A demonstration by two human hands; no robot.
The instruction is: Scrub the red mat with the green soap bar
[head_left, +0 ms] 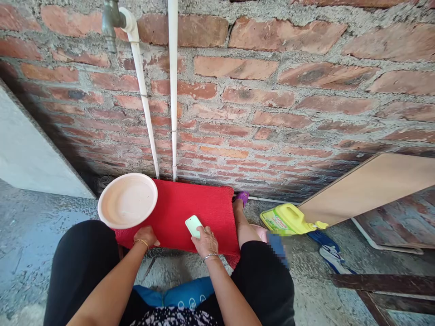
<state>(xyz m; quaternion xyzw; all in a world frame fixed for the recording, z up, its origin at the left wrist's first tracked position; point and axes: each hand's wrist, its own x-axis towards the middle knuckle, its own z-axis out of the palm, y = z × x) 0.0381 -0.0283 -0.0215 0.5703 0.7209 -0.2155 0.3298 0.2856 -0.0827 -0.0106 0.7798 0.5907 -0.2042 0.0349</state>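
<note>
A red cloth (200,203) is spread flat over a low surface in front of me, its edges hanging down. At its near left edge, my left hand (145,235) is closed with curled fingers on the cloth. My right hand (206,242) grips a pale green, rounded oblong block (193,225) above the middle of the cloth. That block has a small dark spot near its far end; its underside is hidden. A pale pink basin (128,201) stands at the left end of the cloth, just beyond my left hand.
Behind is a brick wall (234,117) with white pipes (172,90) and a tap (110,25). At right are a yellow jug (287,219) lying on its side, a leaning board (370,185) and a wooden frame (384,283). A grey slab (34,140) leans at left.
</note>
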